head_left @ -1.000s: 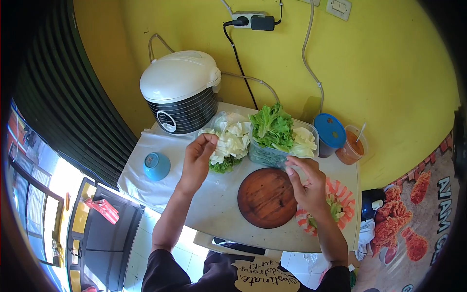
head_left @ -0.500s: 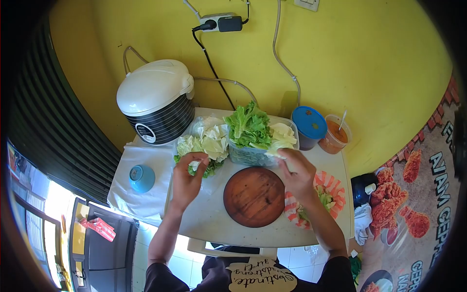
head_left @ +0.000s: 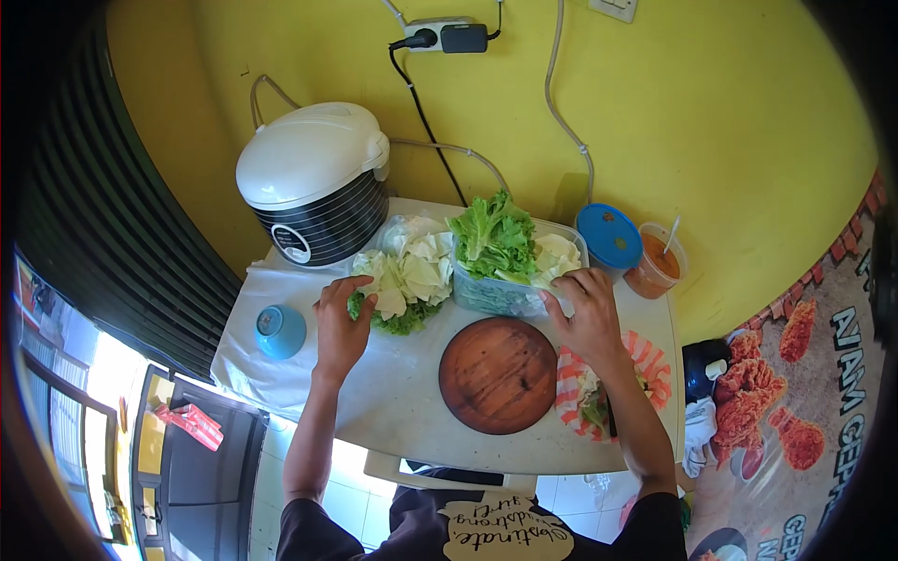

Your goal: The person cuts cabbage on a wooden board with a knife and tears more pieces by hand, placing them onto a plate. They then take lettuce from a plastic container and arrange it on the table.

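Observation:
My left hand (head_left: 342,327) is beside a pile of pale cabbage leaves (head_left: 421,271) with green lettuce (head_left: 404,321) under it. Its thumb and fingers are apart at the pile's left edge, with nothing visible held. My right hand (head_left: 589,313) is at the front right corner of a clear plastic container (head_left: 486,297), thumb and fingertips apart near a cabbage piece (head_left: 557,260). Leafy lettuce (head_left: 494,236) rises from that container. In front lies a round wooden board (head_left: 498,376). Under my right forearm, a red-and-white striped paper (head_left: 655,360) bears some greens (head_left: 593,409).
A rice cooker (head_left: 313,182) stands at the back left, near an upturned blue bowl (head_left: 281,331). At the back right are a blue-lidded tub (head_left: 610,236) and an orange sauce tub (head_left: 657,266) with a spoon. A yellow wall (head_left: 711,140) rises behind the table.
The view has shifted slightly. My right hand's pinch near the cabbage has opened, and the cabbage piece rests in the container. My left hand has moved closer to the cabbage pile's left edge.

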`<action>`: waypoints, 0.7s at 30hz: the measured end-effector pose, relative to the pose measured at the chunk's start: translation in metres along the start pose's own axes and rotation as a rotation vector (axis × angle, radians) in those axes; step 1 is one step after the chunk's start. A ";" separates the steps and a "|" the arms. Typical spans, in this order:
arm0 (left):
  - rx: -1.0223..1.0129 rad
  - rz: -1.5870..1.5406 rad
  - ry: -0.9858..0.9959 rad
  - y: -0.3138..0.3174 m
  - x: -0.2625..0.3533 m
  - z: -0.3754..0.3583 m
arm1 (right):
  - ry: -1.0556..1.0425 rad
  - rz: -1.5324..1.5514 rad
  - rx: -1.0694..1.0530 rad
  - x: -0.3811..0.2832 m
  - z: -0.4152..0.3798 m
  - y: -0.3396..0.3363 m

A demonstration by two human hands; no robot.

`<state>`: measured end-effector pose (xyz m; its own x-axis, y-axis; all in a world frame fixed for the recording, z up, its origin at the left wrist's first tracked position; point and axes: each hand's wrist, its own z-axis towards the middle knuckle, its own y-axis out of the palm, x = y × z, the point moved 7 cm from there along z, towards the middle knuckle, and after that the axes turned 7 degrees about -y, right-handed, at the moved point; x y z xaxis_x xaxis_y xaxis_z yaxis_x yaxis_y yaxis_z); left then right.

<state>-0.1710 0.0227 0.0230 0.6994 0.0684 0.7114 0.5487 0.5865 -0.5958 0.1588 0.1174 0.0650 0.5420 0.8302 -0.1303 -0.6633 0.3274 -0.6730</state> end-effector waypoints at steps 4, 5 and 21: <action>0.003 0.027 0.008 0.001 -0.004 0.000 | -0.064 -0.036 -0.112 -0.002 0.005 0.011; -0.011 0.047 0.007 0.004 -0.005 0.001 | -0.067 -0.037 -0.141 0.000 0.005 0.012; 0.253 0.222 0.016 -0.023 0.014 0.010 | -0.018 0.078 0.097 -0.032 -0.004 -0.024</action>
<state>-0.1784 0.0178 0.0501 0.7973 0.2054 0.5675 0.2522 0.7409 -0.6225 0.1597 0.0814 0.0823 0.4783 0.8625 -0.1656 -0.7503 0.3032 -0.5875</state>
